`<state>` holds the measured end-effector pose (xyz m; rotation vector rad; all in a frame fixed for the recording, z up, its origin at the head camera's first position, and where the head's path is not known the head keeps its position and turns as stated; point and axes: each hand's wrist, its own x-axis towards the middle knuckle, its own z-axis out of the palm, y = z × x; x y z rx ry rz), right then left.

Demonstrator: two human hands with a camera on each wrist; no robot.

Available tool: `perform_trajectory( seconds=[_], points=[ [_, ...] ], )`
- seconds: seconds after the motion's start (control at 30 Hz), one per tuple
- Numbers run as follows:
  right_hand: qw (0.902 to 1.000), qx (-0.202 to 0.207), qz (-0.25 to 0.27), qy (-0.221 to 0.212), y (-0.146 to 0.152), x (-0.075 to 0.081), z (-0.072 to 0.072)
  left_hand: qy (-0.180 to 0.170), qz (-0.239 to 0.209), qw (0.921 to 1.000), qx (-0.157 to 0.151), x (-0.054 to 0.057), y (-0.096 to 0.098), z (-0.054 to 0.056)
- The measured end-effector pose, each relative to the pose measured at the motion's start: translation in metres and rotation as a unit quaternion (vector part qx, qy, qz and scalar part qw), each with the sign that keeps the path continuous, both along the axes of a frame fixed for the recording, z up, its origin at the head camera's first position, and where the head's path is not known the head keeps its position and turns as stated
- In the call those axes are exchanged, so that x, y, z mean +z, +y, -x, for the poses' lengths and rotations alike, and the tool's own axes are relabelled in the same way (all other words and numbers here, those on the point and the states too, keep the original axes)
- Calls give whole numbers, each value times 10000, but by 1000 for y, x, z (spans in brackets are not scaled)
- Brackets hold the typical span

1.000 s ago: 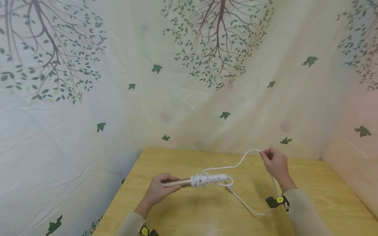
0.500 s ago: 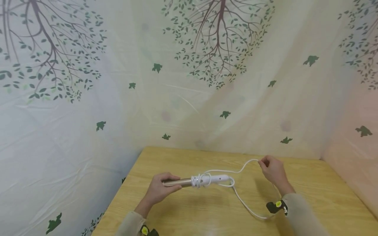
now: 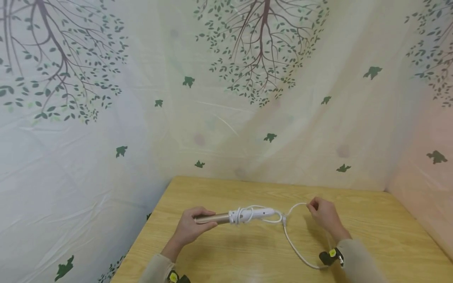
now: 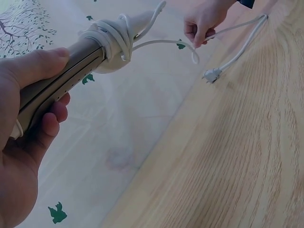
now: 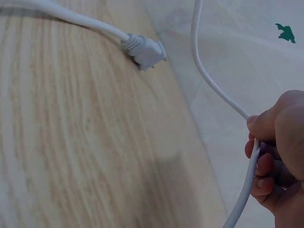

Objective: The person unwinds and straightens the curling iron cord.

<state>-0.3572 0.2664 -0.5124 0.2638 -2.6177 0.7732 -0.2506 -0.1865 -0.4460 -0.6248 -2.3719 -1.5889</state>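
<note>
My left hand (image 3: 190, 228) grips the gold-brown end of a hair straightener (image 3: 252, 214), held above the table with its white handle pointing right. Several turns of white cord (image 4: 124, 38) wrap around the straightener where gold meets white. Off to the right, my right hand (image 3: 326, 215) pinches the loose cord (image 5: 216, 88) between thumb and forefinger. The cord's plug (image 5: 145, 51) lies on the table in the right wrist view, prongs toward the table edge. In the left wrist view the plug (image 4: 212, 74) appears below the right hand (image 4: 206, 21).
A wooden table (image 3: 226, 259) lies under both hands. Behind and beside it hang pale sheets (image 3: 226, 129) printed with trees and green birds. A slack length of cord (image 3: 295, 251) loops over the table toward the right wrist.
My right hand has come down and slightly left with the cord, and the cord stretch between it and the straightener has slackened. The left hand and the straightener stay nearly still.
</note>
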Motion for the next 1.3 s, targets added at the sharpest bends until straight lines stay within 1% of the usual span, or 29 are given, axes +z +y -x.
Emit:
perform_trajectory(
  seconds=[0.1, 0.27, 0.33, 0.53, 0.6, 0.77, 0.9, 0.97, 1.03, 1.2, 1.3],
  points=[
    [9999, 17, -33, -128, 1, -6, -1, 73, -32, 10000, 47, 0, 0, 0],
    [9991, 44, -109, -417, 1, -13, -4, 20, -200, 9997, 166, 0, 0, 0],
    [9987, 70, -117, -485, 2, -15, -5, 23, -261, 9995, 197, 0, 0, 1],
    [9969, 107, -71, -772, 1, -18, -9, 201, -282, 9991, 259, 1, -1, 3],
    [9963, 90, -96, -852, 2, -20, -10, 190, -291, 9989, 303, 2, 0, 3],
    [9958, 34, -212, -884, 5, -24, -11, 200, -279, 9986, 390, 6, 1, 4],
    [9962, 66, -227, -839, 6, -25, -11, 388, -285, 9980, 414, 8, 1, 6],
    [9961, 111, -218, -851, 6, -25, -11, 503, -324, 9974, 396, 7, 1, 7],
    [9956, 155, -236, -894, 6, -25, -12, 540, -381, 9971, 371, 5, 0, 9],
    [9928, 326, -261, -1120, 6, -26, -15, 340, -454, 9979, 317, 0, 1, 11],
    [9924, 385, -194, -1148, 6, -27, -16, 275, -439, 9982, 286, -1, 3, 13]
  ],
)
